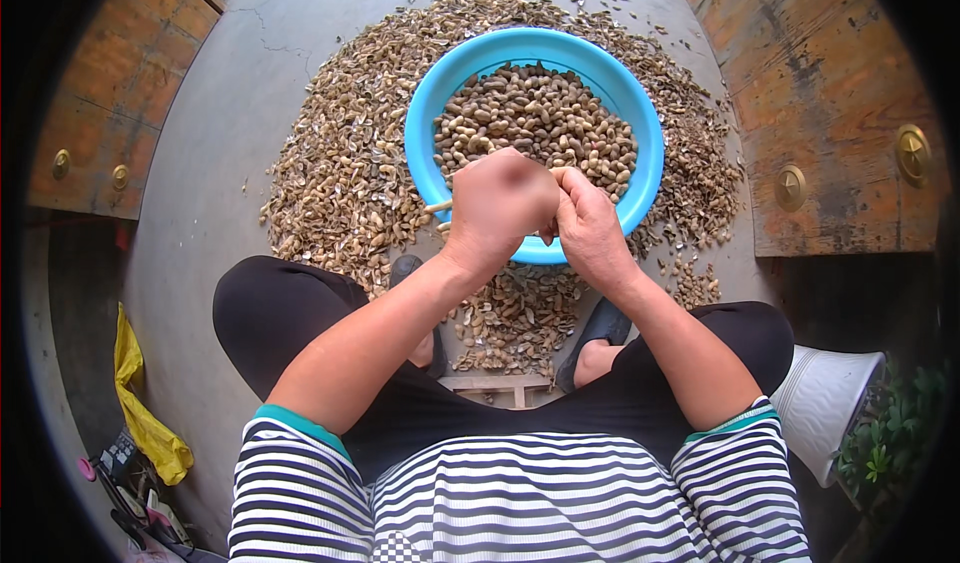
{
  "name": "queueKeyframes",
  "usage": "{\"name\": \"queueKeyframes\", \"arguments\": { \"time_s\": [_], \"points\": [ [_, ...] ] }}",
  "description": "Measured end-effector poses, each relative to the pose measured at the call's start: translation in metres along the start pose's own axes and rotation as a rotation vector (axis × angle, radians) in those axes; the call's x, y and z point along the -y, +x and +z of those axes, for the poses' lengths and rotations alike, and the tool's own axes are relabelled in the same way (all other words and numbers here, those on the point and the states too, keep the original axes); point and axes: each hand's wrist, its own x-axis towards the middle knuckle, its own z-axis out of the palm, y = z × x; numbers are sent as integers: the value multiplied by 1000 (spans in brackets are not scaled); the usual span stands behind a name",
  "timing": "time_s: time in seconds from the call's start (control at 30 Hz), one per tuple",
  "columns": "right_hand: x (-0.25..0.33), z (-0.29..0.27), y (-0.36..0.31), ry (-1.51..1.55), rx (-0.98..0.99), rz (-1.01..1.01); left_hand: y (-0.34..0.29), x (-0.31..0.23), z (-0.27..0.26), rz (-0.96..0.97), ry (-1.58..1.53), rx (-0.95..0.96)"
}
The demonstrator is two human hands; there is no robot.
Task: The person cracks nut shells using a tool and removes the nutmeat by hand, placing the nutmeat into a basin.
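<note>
Nine o'clock from the blue basin (424, 108): a wooden panel (115, 113), its edge bordering a broad strip of grey floor (215, 163); next, the shell heap (345, 153), reaching the basin; peanuts (535, 113) lie within the rim; left hand (505, 203) at seven, a pale rod (438, 206) jutting beside it, fingers hidden, their opening indeterminable; right hand (592, 225) at five, fingers curled, how tightly and on what cannot be told; at three, beyond narrower floor, a second wooden panel (820, 83).
</note>
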Motion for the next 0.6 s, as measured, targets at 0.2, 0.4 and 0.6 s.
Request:
{"name": "queueKeyframes", "arguments": {
  "time_s": [0.2, 0.4, 0.6],
  "points": [
    [8, -12, 3, 424, 35, 133, 18, 16, -20, -112, -151, -81],
    [15, -29, 8, 654, 130, 234, 18, 17, -16, -159, -147, -18],
    [15, -37, 10, 575, 188, 219, 6, -6, -26, -212, 357, 513]
  ]
}}
